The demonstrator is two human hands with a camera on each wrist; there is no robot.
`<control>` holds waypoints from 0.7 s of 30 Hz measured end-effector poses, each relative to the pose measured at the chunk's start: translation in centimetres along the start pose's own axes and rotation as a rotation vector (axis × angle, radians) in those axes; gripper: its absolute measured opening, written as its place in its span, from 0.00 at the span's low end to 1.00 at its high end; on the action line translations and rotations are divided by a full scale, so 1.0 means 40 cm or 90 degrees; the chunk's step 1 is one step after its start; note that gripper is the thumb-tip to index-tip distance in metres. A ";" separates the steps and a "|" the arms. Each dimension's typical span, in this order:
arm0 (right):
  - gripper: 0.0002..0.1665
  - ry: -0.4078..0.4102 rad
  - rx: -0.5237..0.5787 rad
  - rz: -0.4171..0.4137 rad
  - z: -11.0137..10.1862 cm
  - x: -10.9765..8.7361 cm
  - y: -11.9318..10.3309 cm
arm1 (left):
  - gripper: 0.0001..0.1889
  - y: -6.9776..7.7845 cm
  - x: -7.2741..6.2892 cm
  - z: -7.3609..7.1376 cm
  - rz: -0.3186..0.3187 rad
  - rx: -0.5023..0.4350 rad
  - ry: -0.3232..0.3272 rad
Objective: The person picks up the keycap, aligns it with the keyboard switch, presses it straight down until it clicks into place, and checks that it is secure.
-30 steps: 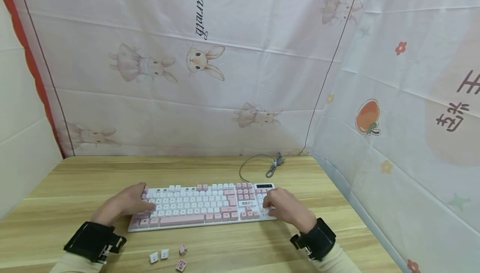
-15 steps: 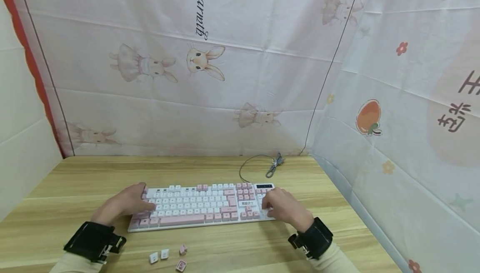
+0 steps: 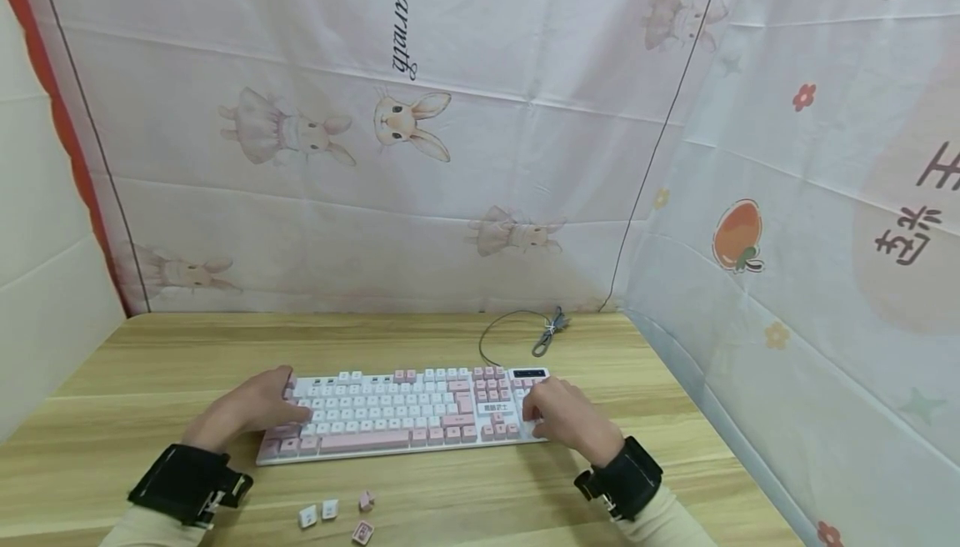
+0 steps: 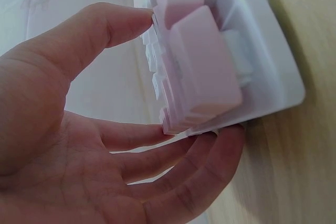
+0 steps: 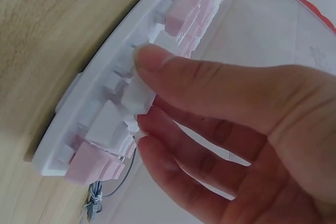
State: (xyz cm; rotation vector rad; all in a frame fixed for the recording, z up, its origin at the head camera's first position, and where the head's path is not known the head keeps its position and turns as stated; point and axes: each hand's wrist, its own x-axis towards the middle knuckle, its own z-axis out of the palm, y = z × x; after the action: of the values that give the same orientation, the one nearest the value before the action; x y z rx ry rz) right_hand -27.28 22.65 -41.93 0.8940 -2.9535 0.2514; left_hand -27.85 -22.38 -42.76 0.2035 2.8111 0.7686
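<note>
A pink and white keyboard [image 3: 375, 414] lies across the table, some of its key positions along the top row bare. My left hand [image 3: 251, 407] grips its left end: the thumb rests over the keys, and in the left wrist view the fingers curl against the edge beside a pink keycap [image 4: 202, 64]. Over the number pad at the right end, my right hand [image 3: 570, 416] pinches a white keycap [image 5: 139, 95] between thumb and fingers. That keycap sits among other keys near the front edge; the head view hides it behind the hand.
In front of the keyboard lie loose keycaps: two white ones, including a white keycap [image 3: 308, 516], and two pink ones, including a pink keycap [image 3: 363, 532]. A tied grey cable [image 3: 551, 330] lies behind the keyboard. Printed curtains [image 3: 525, 155] hang around the wooden table [image 3: 465, 501].
My right hand and wrist have shifted slightly to the left over the number pad. The left hand, the keyboard and the loose keycaps stay where they were.
</note>
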 end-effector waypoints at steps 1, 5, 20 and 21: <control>0.09 0.002 -0.001 -0.002 0.001 0.000 0.001 | 0.53 0.000 0.000 0.000 0.001 0.000 0.000; 0.10 0.010 -0.002 -0.006 0.003 0.001 0.002 | 0.52 0.000 0.000 0.002 0.002 0.001 -0.001; 0.09 0.033 -0.009 -0.021 -0.001 -0.007 -0.007 | 0.52 0.001 0.001 -0.003 0.000 -0.002 -0.003; 0.09 0.033 -0.010 -0.020 -0.001 -0.007 -0.007 | 0.52 0.001 0.001 -0.003 0.000 -0.003 -0.003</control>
State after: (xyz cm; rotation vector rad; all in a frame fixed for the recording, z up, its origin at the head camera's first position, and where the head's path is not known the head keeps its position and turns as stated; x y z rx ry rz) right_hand -26.91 22.57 -41.88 0.9175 -2.8867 0.2471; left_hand -27.91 -22.39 -42.64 0.2035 2.8044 0.7734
